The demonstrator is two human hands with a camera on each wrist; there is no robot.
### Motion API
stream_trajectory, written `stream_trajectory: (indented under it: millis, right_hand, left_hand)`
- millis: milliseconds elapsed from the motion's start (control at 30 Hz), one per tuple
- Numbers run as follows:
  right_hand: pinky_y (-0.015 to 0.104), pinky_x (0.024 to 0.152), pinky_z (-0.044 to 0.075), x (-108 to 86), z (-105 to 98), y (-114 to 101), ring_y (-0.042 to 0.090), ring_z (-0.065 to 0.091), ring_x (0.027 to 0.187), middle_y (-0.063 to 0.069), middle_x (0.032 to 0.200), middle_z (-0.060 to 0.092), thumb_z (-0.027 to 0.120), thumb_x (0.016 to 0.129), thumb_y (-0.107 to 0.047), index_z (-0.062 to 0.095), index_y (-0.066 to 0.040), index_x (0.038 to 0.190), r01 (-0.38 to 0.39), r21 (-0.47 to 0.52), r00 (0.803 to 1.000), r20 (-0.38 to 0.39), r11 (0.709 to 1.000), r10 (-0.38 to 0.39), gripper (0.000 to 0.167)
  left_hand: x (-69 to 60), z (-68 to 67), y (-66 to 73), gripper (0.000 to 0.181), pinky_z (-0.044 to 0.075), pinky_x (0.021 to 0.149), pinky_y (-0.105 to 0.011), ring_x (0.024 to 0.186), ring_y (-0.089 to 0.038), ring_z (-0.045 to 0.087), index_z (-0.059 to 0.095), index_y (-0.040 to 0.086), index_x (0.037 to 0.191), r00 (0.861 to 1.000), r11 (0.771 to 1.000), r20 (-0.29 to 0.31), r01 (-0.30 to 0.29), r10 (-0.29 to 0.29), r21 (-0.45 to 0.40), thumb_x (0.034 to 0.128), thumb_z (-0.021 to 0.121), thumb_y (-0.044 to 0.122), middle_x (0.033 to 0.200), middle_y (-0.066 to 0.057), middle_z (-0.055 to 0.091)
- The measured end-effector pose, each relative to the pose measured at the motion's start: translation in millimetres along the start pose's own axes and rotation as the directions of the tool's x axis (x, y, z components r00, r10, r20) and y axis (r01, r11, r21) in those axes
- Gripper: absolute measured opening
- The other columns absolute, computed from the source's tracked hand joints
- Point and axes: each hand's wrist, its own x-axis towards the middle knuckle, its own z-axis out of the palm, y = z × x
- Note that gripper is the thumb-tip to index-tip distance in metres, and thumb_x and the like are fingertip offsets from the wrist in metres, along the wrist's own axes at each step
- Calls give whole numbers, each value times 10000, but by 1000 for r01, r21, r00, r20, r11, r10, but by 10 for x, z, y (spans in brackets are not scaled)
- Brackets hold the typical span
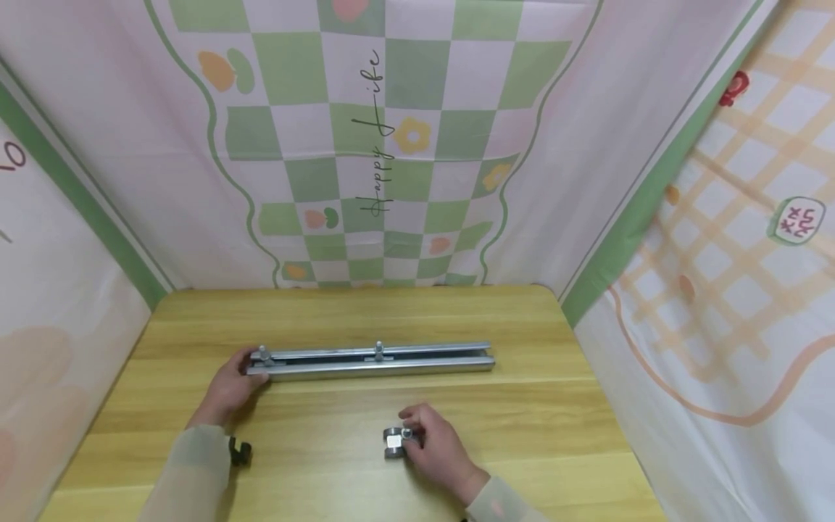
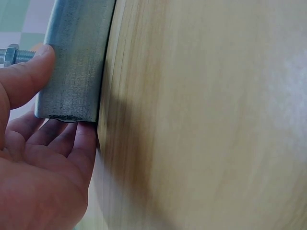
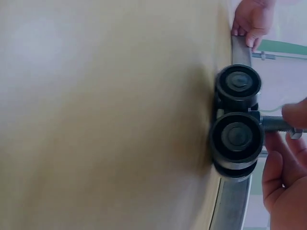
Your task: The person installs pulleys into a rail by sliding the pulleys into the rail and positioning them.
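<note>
A long galvanized metal rail with an open slot lies crosswise on the table. Two bolts stand up out of it, one at the left end and one near the middle. My left hand holds the rail's left end; the left wrist view shows the thumb on the side of the metal rail and the fingers at its end. Nearer to me, my right hand pinches the bolt of a small roller trolley. In the right wrist view the trolley shows its dark round wheels, with thumb and fingers about its threaded bolt.
The wooden table has rounded far corners. Behind it hangs a checkered cloth, and patterned cloths also hang at the left and right sides. A dark strap piece shows at the left wrist.
</note>
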Motion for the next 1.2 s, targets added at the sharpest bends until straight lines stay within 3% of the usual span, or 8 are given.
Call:
stream_trajectory:
  millis: [167,267,467,700,933,1200]
  right_hand:
    - [303,792,576,-35,0,52,170,656,932,38,1155,651,749,777,19,559,-95,1022,94,-36,995,-16,995,-95,330]
    - [290,765,576,-35,-28,77,143,650,908,46,1177,649,750,806,-44,563,-105,1038,124,-1,992,-9,992,-124,304]
    - [302,761,574,-22,-104,110,87,645,878,105,1146,659,680,936,-156,598,-97,1174,97,163,993,45,982,-106,258]
    - [349,847,564,-3,-109,147,132,652,970,-45,1106,680,693,931,-166,703,-80,1118,108,118,993,30,987,-112,206]
    - [357,882,554,-11,-102,128,133,662,990,-78,1090,691,692,932,-198,737,-78,1067,31,109,999,38,994,-35,186]
    - [332,863,556,-30,-106,104,123,653,959,-85,1039,690,706,922,-218,745,-83,1050,-91,192,995,47,977,83,190]
  left_hand:
    - [0,-2,-4,768,158,1122,-666,1418,-499,205,262,62,1564,1000,1000,2,-3,3,2,933,680,196,1568,-280,255]
    - [-3,-4,1,766,155,1124,-663,1421,-497,200,261,60,1564,1000,1000,1,-3,3,0,934,677,190,1569,-279,252]
    - [-21,-8,23,771,147,1119,-672,1424,-503,181,245,65,1570,1000,1000,3,12,-12,4,938,669,185,1577,-280,230]
    - [-2,-10,19,763,151,1121,-670,1426,-497,186,251,72,1569,1000,1000,-1,14,-14,2,937,665,177,1580,-271,234]
    - [22,-14,-6,729,153,1130,-652,1429,-483,198,292,65,1553,1000,1000,-5,-10,10,-3,939,671,170,1573,-263,262]
    - [34,2,-24,736,158,1129,-653,1427,-480,207,293,69,1554,1000,1000,-12,-7,7,-17,930,675,158,1574,-256,267]
